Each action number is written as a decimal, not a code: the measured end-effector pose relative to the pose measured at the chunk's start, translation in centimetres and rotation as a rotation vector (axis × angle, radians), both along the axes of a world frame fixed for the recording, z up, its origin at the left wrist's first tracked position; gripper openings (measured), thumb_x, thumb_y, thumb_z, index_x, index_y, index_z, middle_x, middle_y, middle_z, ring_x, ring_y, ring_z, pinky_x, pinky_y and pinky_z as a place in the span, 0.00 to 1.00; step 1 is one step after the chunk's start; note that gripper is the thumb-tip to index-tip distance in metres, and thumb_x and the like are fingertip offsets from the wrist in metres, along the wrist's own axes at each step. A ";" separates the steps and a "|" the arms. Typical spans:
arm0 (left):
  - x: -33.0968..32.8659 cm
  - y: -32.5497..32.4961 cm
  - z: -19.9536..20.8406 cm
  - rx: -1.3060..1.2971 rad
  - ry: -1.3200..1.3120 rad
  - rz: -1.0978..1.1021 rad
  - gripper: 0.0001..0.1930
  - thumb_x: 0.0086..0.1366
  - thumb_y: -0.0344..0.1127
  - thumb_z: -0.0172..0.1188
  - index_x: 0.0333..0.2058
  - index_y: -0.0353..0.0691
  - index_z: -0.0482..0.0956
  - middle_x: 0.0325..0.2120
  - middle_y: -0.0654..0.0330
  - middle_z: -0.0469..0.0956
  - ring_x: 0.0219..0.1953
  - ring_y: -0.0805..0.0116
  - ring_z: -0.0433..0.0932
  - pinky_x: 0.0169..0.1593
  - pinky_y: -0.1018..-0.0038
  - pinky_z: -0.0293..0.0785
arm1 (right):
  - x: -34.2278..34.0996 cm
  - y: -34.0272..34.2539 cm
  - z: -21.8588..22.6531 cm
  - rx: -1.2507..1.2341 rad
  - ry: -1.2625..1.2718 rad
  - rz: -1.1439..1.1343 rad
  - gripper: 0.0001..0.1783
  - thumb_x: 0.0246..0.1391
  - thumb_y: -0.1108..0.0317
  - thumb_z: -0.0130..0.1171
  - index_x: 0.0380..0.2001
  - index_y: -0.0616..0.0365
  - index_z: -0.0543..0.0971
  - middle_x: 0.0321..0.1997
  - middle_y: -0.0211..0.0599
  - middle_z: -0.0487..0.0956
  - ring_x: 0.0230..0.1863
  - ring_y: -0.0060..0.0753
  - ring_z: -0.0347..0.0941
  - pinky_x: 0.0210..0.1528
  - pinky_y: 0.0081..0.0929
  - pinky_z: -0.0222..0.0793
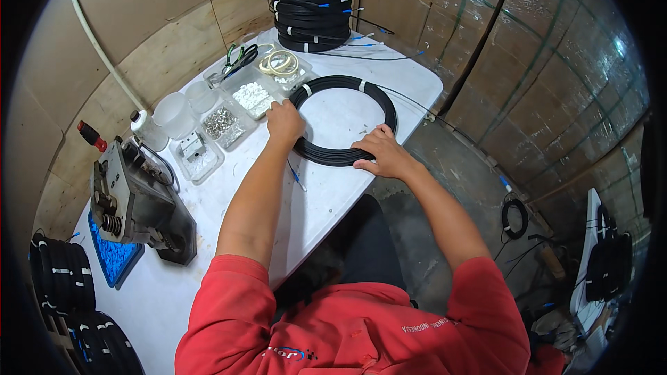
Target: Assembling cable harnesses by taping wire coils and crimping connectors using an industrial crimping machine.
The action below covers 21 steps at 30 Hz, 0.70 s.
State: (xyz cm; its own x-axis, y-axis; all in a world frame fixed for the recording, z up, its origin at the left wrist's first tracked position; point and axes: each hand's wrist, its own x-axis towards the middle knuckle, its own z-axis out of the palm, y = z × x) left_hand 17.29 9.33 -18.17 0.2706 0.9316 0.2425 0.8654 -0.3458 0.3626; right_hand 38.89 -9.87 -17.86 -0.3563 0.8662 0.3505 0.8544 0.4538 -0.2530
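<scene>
Red sleeves (347, 326) fill six o'clock. On the white counter (410, 76) at twelve, the black cable coil (342, 120) lies flat; left hand (285, 123) and right hand (381, 153) grasp its rim. It looks light, springy, slick: best held at opposite sides.

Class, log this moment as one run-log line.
left hand: on cable coil | right hand: on coil's near edge | coil: flat on table | trays: left

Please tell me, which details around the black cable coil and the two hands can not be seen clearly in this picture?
- Left hand fingertips: head view, curled over the black cable coil.
- Right hand palm: turned down onto the coil.
- Small parts in the clear trays: too small to identify.
- Coil's loose end: too thin to trace.
</scene>
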 end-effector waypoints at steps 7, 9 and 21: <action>0.1 0.7 -1.0 0.044 0.008 -0.023 0.18 0.54 0.28 0.61 0.43 0.25 0.76 0.44 0.36 0.73 0.47 0.40 0.74 0.53 0.56 0.73 | 0.2 0.4 -0.9 0.061 -0.010 0.017 0.24 0.52 0.50 0.67 0.47 0.53 0.80 0.39 0.37 0.79 0.50 0.43 0.69 0.66 0.47 0.51; 0.4 0.8 -0.9 0.047 0.025 -0.056 0.18 0.54 0.28 0.61 0.43 0.25 0.76 0.44 0.35 0.73 0.47 0.40 0.74 0.53 0.56 0.73 | 0.3 0.2 -1.2 0.080 -0.032 0.000 0.24 0.51 0.50 0.67 0.47 0.53 0.80 0.39 0.37 0.79 0.50 0.43 0.70 0.66 0.47 0.52; 0.0 0.5 -1.3 0.031 -0.040 -0.023 0.19 0.55 0.28 0.60 0.46 0.26 0.75 0.46 0.37 0.73 0.47 0.38 0.75 0.53 0.56 0.73 | -0.7 -0.3 -0.8 0.142 -0.033 -0.019 0.24 0.51 0.50 0.66 0.44 0.55 0.81 0.37 0.37 0.76 0.47 0.43 0.69 0.64 0.45 0.54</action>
State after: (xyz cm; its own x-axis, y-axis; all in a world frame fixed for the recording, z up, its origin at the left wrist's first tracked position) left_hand 17.26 9.82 -19.50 0.2813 0.9171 0.2824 0.8423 -0.3770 0.3853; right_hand 38.15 -10.14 -18.68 -0.3541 0.8154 0.4580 0.8698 0.4670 -0.1590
